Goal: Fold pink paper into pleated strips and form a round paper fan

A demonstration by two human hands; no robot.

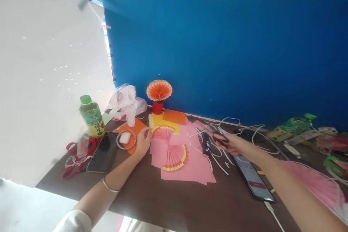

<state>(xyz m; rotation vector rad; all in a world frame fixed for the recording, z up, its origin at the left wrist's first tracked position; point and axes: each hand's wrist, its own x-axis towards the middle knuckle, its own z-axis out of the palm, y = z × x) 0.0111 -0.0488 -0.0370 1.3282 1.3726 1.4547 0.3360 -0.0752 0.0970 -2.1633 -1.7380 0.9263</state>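
Observation:
Pink paper sheets (190,168) lie at the middle of the dark table, with a pleated pink paper fan (176,156) edged in orange and yellow on top. My left hand (143,140) rests at the left edge of the sheets, its fingers curled together; whatever they hold, if anything, is too small to make out. To the right of the sheets, my right hand (230,144) is closed on the dark handles of scissors (220,139), whose blades point up and left and look blurred. Yellow paper (156,119) and orange paper (174,117) lie behind the fan.
On the table (163,203), a tape roll (126,148), black phone (102,154) and green-capped bottle (92,117) sit left. A round paper fan (159,90) stands in back. Right are a lit phone (254,179), white cables, paper strips and a pink pleated fan (312,181).

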